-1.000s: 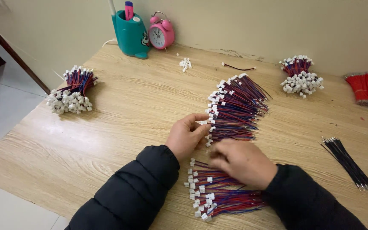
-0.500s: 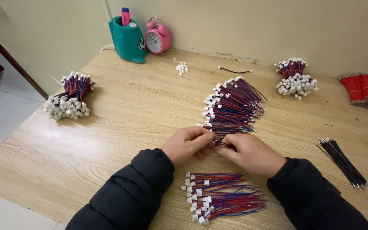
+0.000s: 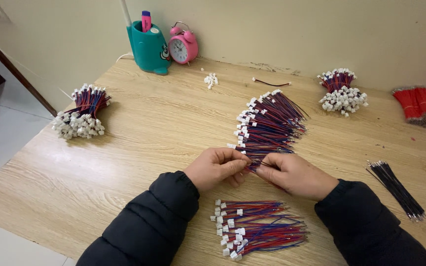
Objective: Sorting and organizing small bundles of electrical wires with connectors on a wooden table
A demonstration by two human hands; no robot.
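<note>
Wires (image 3: 269, 123), red and blue with small white plugs on one end, lie fanned out in a loose pile on the desk (image 3: 144, 133) just beyond my hands, and the nearest strands reach right down to my fingers. My left hand (image 3: 218, 167) and right hand (image 3: 294, 173) meet at the lower edge of that pile, fingertips almost touching each other; both sets of fingers are pinched closed on a few of those thin strands, the left thumb pressed against the forefinger, the right hand curled over from the other side. I cannot tell how many strands sit in the grip. Nearer to me, between my dark sleeves, a second flat pile of wires (image 3: 257, 229) rests on the desk, plugs pointing left. Far to my left lies a tied bundle (image 3: 81, 117) with its white plugs bunched toward the desk edge, and a similar tied bundle (image 3: 342, 91) sits well apart at the back right. Black wires (image 3: 395, 188) lie in a slim row to the right of my right hand. Against the wall stand a teal pen holder (image 3: 149, 47) and, just beside it, a pink alarm clock (image 3: 183, 47). A few loose white plugs (image 3: 211, 80) and one single wire (image 3: 271, 83) lie near the back.
</note>
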